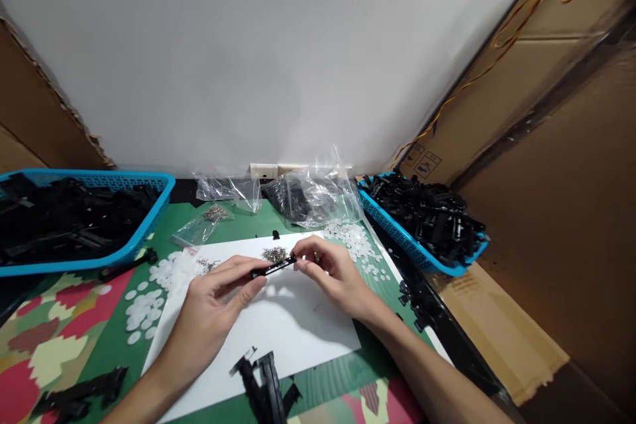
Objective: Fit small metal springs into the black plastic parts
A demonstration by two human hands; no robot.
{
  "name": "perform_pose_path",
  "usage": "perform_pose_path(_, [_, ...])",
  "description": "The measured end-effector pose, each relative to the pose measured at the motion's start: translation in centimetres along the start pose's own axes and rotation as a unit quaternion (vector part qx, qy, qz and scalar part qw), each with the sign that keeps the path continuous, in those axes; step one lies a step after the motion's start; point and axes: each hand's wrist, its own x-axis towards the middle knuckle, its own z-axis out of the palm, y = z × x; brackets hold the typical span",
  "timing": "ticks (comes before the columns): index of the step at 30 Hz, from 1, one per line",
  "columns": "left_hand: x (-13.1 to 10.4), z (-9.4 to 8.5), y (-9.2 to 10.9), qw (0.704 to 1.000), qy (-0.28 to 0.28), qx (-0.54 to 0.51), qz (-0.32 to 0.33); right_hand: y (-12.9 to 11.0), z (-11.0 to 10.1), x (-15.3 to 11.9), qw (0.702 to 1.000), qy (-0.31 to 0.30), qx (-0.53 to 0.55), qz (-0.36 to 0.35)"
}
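In the head view, the black part [274, 267] is held in the air above the white sheet [278, 338], between the two hands. It is long and narrow, with pale, shiny spots along the side which is turned up, and it tilts a little, the right end higher. Its finer details are too small to tell.

The left hand [213, 305] pinches the left end between thumb and fingers. The right hand [335, 275] has its thumb and bent fingers closed at the other end.

Now the counting: there is one held part, one sheet and two blue baskets, the left basket [149, 224] and the right basket [402, 235], both filled with black pieces too many to count. Three clear bags lie at the back: a large bag [332, 195], a crumpled bag [228, 191] and a small bag [193, 232]. White discs make two groups, left [144, 311] and right [352, 242], each of many. One heap of small metal pieces [275, 254] lies just behind the held part.
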Motion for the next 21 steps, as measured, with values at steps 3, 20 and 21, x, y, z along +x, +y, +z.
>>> perform_pose_path(3, [0.0, 0.3, -0.1, 1.0, -0.015, -0.019, -0.002, 0.1, 0.3, 0.0, 0.999, 0.018, 0.041, -0.004])
perform_pose_path(20, [-0.4, 0.7, -1.6, 1.0, 0.01, -0.007, -0.017, -5.9, -22.8, 0.7, 0.846, 0.267, -0.459, 0.053])
perform_pose_path(21, [-0.4, 0.7, -1.4, 1.0, 0.008, -0.001, -0.008, -5.6, -23.8, 0.7, 0.834, 0.257, -0.481, 0.079])
